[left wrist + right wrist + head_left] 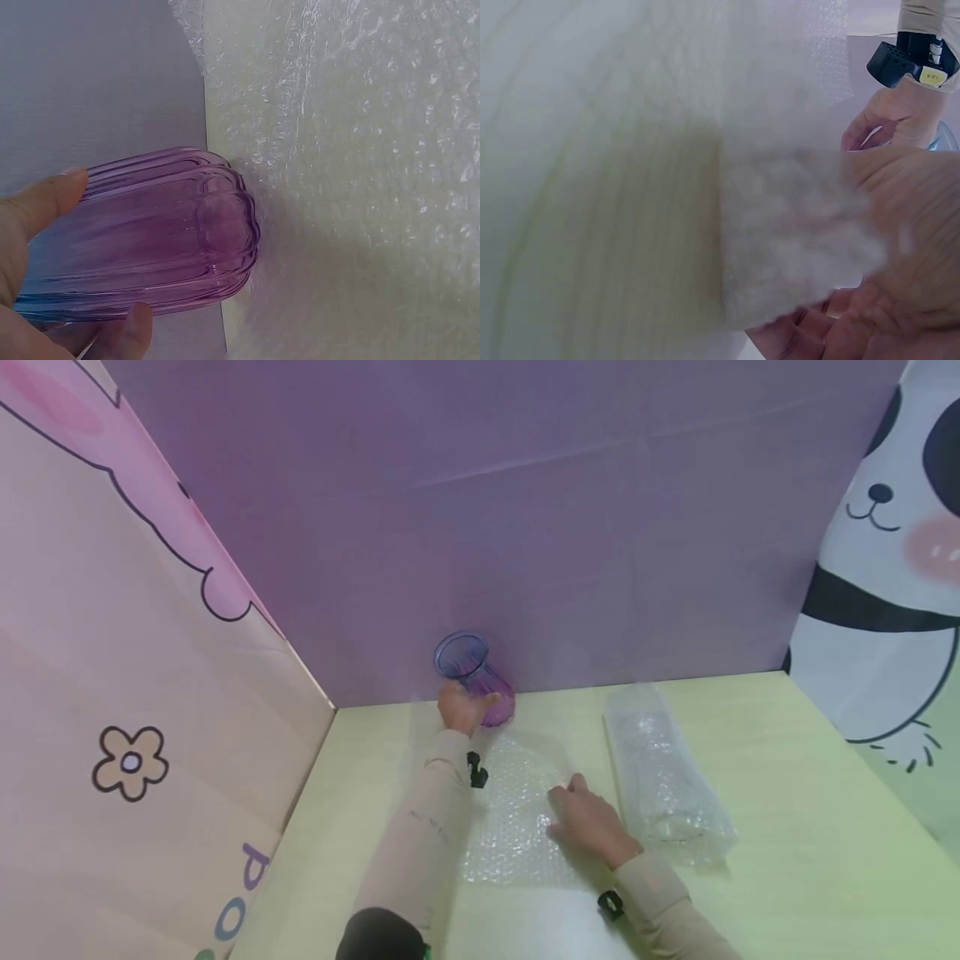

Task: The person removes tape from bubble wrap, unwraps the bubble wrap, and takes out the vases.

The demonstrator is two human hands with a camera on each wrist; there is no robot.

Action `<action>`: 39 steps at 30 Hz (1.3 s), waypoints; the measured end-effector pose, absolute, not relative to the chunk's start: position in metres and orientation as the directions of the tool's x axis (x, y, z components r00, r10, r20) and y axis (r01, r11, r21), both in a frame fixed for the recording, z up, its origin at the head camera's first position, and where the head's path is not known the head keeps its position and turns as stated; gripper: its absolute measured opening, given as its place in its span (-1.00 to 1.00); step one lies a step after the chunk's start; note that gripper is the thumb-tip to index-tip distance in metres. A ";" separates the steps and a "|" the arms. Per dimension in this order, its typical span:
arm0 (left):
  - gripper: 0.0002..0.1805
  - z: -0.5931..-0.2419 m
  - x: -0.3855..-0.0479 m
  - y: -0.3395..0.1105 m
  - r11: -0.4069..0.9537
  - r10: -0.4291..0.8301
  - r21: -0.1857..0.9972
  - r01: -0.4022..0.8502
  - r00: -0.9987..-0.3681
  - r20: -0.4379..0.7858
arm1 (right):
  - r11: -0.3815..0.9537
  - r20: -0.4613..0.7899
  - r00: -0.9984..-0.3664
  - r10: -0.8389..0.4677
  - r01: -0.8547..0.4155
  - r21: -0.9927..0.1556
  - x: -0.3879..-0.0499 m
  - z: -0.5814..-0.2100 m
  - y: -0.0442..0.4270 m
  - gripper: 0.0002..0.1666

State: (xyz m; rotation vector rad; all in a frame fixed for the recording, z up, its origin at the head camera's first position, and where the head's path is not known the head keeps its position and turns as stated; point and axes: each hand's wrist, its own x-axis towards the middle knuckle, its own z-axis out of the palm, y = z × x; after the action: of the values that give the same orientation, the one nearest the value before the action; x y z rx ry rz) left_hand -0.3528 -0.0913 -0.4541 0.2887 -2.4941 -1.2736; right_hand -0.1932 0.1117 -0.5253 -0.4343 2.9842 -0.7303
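Vase [497,700], ribbed and see-through, blue at the flared rim running to purple at the base; tilted at the far side of the pale table [795,777], before the purple backdrop [555,543], rim toward the upper left, base toward the lower right. Left hand [461,706] grips it round the blue, narrower part, thumb along one side, fingers along the other, clamped on it. Whether the base touches anything below is unclear. Looks like glass: probably stiff, moderately heavy, slick, and likely to chip at the lip if knocked. The ribs should give some purchase against turning; best hold, I judge, is the waist below the flare, with a second hand under the thick-looking base, and no squeezing at the rim. Bubble wrap [510,827] lies spread nearer the person, light and limp, likely to slide or curl; better taken by an edge, flat between thumb and fingers. Right hand [592,822] is at its right side, fingers bent; blur in the right wrist view means I cannot tell whether they pinch the sheet. Wrapped bundle [660,760] lies just right, a round outline showing through its near end.
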 end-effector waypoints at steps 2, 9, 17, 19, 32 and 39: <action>-0.24 -0.454 -0.354 -0.090 0.582 -0.323 0.812 -0.029 -0.925 0.199 | 0.848 0.029 -0.960 -0.277 -0.259 -0.462 -0.193 -0.526 0.112 -0.46; -0.02 -0.456 -0.360 -0.085 0.591 -0.325 0.806 -0.026 -0.923 0.209 | 0.847 0.032 -0.960 -0.277 -0.260 -0.463 -0.193 -0.528 0.112 -0.46; 0.12 -0.459 -0.369 -0.083 0.603 -0.313 0.797 -0.039 -0.930 0.191 | 0.846 0.023 -0.964 -0.266 -0.245 -0.474 -0.194 -0.529 0.112 -0.42; 0.13 -0.459 -0.371 -0.081 0.610 -0.310 0.791 -0.048 -0.933 0.183 | 0.848 0.019 -0.964 -0.267 -0.244 -0.471 -0.194 -0.529 0.112 -0.42; 0.00 -0.462 -0.379 -0.079 0.617 -0.289 0.785 -0.045 -0.942 0.173 | 0.850 0.018 -0.962 -0.271 -0.248 -0.465 -0.194 -0.531 0.112 -0.43; -0.03 -0.457 -0.379 -0.077 0.618 -0.279 0.785 -0.048 -0.946 0.162 | 0.851 0.015 -0.964 -0.267 -0.243 -0.465 -0.195 -0.532 0.112 -0.42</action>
State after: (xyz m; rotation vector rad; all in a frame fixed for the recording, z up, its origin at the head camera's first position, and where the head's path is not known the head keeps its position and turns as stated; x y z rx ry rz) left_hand -0.3789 -0.0769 -0.4568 0.2665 -2.5754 -1.2373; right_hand -0.1950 0.1125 -0.5317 -0.4098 2.9739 -0.7373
